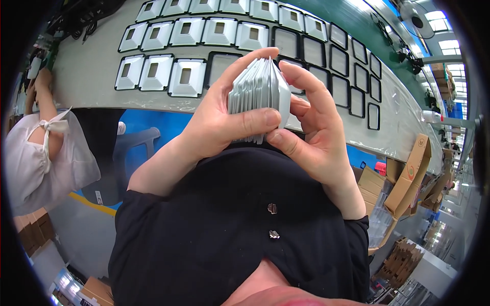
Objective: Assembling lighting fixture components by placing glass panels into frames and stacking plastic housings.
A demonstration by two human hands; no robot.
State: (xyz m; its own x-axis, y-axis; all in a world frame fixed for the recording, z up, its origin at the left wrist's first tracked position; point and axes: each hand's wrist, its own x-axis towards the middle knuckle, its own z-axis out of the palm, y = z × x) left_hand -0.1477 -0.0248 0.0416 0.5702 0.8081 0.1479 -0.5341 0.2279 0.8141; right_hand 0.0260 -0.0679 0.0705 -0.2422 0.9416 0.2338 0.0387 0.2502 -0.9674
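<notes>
My left hand [217, 120] grips a thick stack of thin white square inserts [258, 86], thumb across its front and fingers curled over the back. My right hand [311, 127] holds the same stack from the right, with the index finger on the top edge and the thumb at the bottom corner, fanning the sheets. The stack is held above the near edge of a long grey table [92, 76]. On the table lie rows of black square frames: those at the left hold white inserts with a square hole [186, 76], those at the right are empty [357, 99].
Another person in a white top [41, 158] stands at the left by the table. A blue chair [135, 145] is under the table edge. Cardboard boxes [413, 173] are stacked at the right, more cardboard at lower left [33, 232]. A fan [416, 20] hangs at the upper right.
</notes>
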